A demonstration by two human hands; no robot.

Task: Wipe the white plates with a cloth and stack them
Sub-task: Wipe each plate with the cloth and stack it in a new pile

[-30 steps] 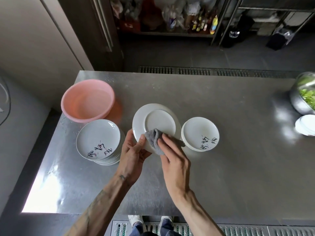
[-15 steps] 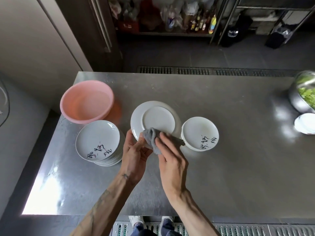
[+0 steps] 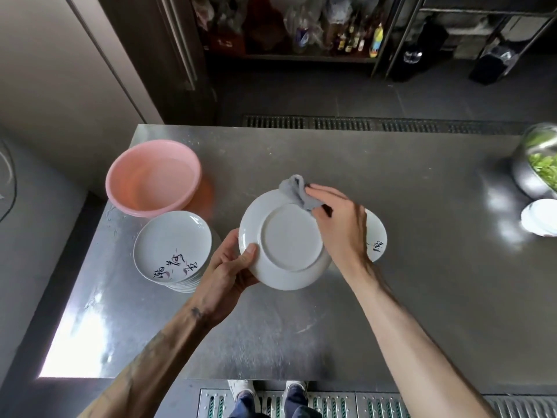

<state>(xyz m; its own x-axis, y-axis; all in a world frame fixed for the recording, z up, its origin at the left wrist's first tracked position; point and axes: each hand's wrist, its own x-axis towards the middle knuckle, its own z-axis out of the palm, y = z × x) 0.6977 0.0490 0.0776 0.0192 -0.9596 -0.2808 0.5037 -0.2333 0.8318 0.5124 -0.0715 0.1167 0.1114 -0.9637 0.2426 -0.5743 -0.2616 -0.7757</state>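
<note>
We are seeing light glaring off the steel table (image 3: pixel 422 267) — white patches burning at its left corner and right side. The shelves (image 3: pixel 301 40) behind are sitting dim and soft; wide-angle bending is curving the edges.

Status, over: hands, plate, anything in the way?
Left hand grips plate by near rim, underside up. Right hand holds cloth on far rim. Stack partly hidden behind right hand; nothing blocking.
</note>
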